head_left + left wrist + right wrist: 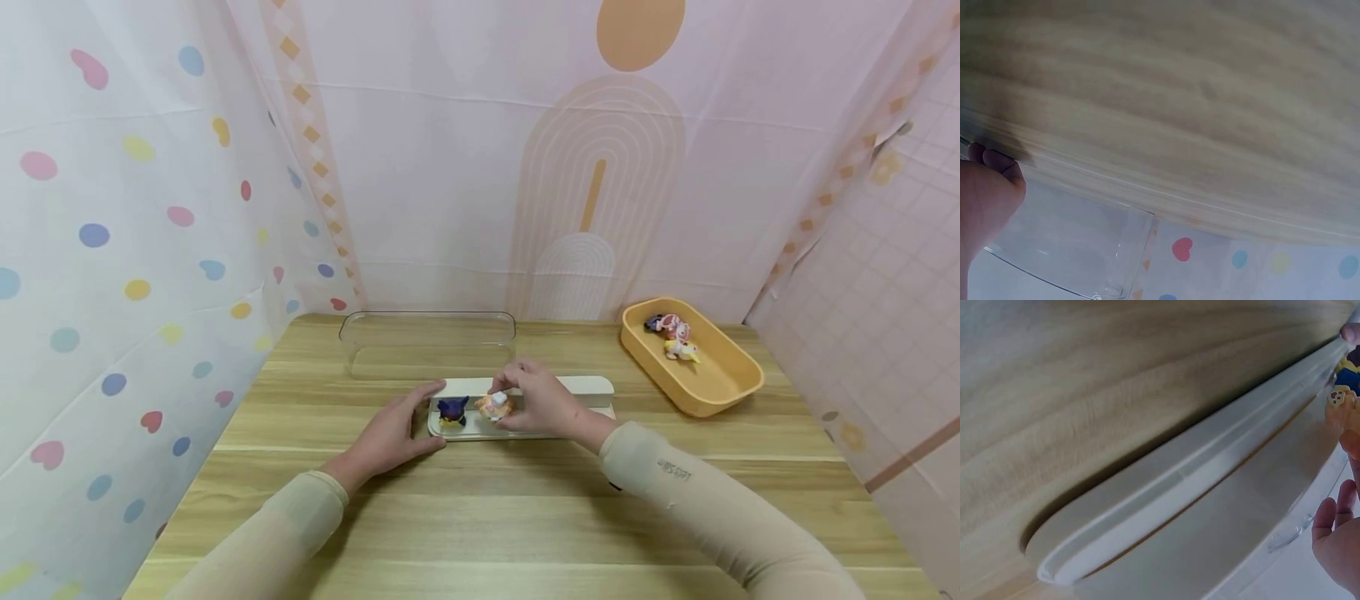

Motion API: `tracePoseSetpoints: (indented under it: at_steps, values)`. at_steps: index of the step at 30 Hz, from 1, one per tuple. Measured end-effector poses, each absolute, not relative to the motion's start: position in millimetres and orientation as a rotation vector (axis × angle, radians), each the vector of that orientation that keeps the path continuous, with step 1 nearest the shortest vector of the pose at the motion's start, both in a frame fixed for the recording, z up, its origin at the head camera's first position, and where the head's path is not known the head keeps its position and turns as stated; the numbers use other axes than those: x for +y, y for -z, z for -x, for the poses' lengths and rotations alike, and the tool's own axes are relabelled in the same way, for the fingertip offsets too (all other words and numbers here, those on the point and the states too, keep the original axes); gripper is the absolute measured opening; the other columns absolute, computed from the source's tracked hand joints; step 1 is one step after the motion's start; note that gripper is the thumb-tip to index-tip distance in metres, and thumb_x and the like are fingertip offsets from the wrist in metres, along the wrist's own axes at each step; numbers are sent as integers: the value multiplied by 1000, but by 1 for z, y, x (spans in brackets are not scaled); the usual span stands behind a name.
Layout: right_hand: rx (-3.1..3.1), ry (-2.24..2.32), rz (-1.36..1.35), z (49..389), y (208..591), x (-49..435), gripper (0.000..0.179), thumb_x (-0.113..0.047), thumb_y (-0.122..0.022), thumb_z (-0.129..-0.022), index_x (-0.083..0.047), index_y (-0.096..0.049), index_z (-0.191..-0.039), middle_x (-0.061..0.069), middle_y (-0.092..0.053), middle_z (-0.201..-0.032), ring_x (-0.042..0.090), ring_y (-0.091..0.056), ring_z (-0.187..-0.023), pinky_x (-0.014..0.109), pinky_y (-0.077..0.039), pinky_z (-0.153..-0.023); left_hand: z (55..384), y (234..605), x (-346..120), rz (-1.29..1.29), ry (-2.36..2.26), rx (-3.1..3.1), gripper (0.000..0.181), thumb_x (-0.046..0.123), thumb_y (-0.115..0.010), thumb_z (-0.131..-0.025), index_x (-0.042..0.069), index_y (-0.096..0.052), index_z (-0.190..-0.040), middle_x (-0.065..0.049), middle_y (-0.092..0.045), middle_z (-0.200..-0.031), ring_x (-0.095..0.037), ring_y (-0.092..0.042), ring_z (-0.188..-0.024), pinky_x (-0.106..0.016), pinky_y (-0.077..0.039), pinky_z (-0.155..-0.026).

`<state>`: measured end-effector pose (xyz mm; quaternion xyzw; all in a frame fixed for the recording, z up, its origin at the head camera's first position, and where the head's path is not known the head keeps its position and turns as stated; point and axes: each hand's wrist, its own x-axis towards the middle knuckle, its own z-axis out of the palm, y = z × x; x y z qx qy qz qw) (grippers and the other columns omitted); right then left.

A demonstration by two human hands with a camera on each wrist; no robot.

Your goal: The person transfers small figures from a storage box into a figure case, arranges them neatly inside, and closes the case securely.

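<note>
A long white display stand (551, 425) with a raised back ledge lies on the table. My left hand (390, 432) grips its left end, thumb at the front corner and fingers at the back corner. Near that end stands a dark purple-blue toy figurine (452, 411) with yellow at its base. Just right of it, my right hand (542, 402) pinches an orange toy figurine (493, 406) with a white top, low over the stand. The right wrist view shows this orange figurine (1340, 412) at the far right edge, beside the blue one.
Behind the stand sits a clear plastic box (427, 367). A yellow-orange tray (723, 379) at the back right holds several small figurines (678, 340). Printed curtains (435, 192) hang behind and beside the wooden table (480, 525).
</note>
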<state>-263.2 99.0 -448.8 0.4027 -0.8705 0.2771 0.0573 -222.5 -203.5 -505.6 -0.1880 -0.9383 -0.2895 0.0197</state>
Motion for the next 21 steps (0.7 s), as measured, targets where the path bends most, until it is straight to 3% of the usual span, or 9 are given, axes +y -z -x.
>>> tracePoseSetpoints:
  at_steps: [13,21]
  values:
    - [-2648,-707,-1179,259,458,94,45,-24,-96,-81,-16,-68,-115,6,-69,-123,21,-62,-115,41,-59,-97,222,505,-203,589,905,-2914,91,38,-89,-89,28,-38,-165,-15,-64,-149,-37,-62,-134,-60,-51,-111]
    - [-2739,-717,-1136,263,456,93,47,-31,-93,-86,-17,-68,-124,1,-72,-127,23,-60,-122,45,-55,-104,222,505,-203,592,898,-2905,91,38,-89,-89,27,-39,-164,-15,-64,-149,-38,-62,-135,-61,-51,-112]
